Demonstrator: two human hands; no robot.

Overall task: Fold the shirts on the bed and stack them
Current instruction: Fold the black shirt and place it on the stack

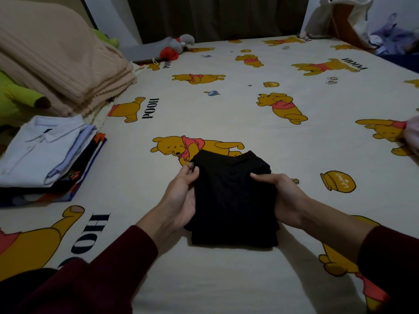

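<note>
A folded black shirt (233, 200) lies in the middle of the bed (226, 105), close in front of me. My left hand (181, 196) grips its left edge, thumb on top near the far corner. My right hand (281, 198) grips its right edge, thumb lying across the top. At the left edge of the bed sits a stack of folded shirts (45, 159), with a pale blue collared shirt on top and dark and orange ones beneath.
A folded beige ribbed blanket (56, 62) lies behind the stack, beside a green plush toy (15, 96). A grey and red soft toy (174, 47) lies at the far edge. Pale cloth (412, 137) shows at the right edge; more clothes (353, 21) are heaped far right.
</note>
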